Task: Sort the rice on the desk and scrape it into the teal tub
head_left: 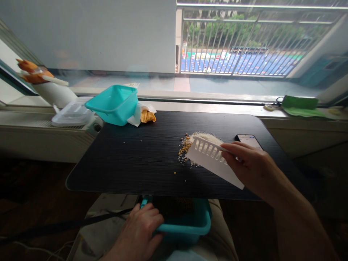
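Note:
My right hand (244, 163) pinches a flat white slotted scraper (209, 163) by its upper edge. It is tilted over a heap of white rice (208, 137) on the black table. Yellow beans or corn kernels (185, 146) lie at the heap's left side, partly mixed with loose rice grains. Below the table's near edge, my left hand (145, 224) grips the rim of a turquoise plastic bin (187, 229) resting at my lap. Dark and brownish grains show inside that bin, too dim to name.
On the table (122, 163), a second turquoise bin (114, 105) stands at the back left beside an orange-brown item (148, 116) on white paper. A phone (248, 140) lies behind my right hand. Along the windowsill are a clear plastic lid (72, 113) and a green cloth-like piece (301, 106).

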The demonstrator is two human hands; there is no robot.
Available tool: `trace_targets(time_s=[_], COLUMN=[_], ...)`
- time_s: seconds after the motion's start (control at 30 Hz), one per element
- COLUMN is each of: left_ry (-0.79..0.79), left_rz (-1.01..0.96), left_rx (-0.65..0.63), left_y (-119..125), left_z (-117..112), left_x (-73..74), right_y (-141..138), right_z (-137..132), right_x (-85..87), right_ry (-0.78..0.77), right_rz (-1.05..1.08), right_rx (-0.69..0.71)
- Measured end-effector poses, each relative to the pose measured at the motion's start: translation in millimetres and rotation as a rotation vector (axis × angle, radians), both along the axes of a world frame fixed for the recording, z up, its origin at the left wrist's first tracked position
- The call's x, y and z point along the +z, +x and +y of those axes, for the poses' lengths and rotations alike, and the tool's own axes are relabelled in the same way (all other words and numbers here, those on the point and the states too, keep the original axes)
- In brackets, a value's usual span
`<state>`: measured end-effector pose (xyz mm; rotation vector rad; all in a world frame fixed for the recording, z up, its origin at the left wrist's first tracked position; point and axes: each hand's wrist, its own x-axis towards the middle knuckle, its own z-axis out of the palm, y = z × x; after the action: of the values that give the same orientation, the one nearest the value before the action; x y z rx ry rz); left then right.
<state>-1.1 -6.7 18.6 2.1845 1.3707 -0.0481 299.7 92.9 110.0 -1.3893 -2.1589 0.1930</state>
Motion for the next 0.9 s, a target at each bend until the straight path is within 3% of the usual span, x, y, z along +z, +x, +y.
trace_targets(time_s=[0.27,0.5,0.67,0.9], left_ry=[0.102,0.366,0.342,0.31], left_rz=[-0.048,-0.229,-0.215,-0.205], left_rx=[-0.003,-0.089,-0.126,-0.182], left_y=[-3.3,-9.0,-16.5,-19.6], left_z=[-21.8,-24.3,-21.8,-26.2], left_x=[2.2,-4.9,1.7,-9.1], right_y=[-5.1,-16.1,-25.5,-43.2], right_z=[-11.6,-22.8,-26.1,-31.3], right_x=[2.3,3.4,1.5,-1.6], right_ry=[-0.061,-0.115,-0.179,-0.224], right_rz=[0.05,0.106,0.105,0.133], right_rx=[0.045,0.142,0.196,0.269])
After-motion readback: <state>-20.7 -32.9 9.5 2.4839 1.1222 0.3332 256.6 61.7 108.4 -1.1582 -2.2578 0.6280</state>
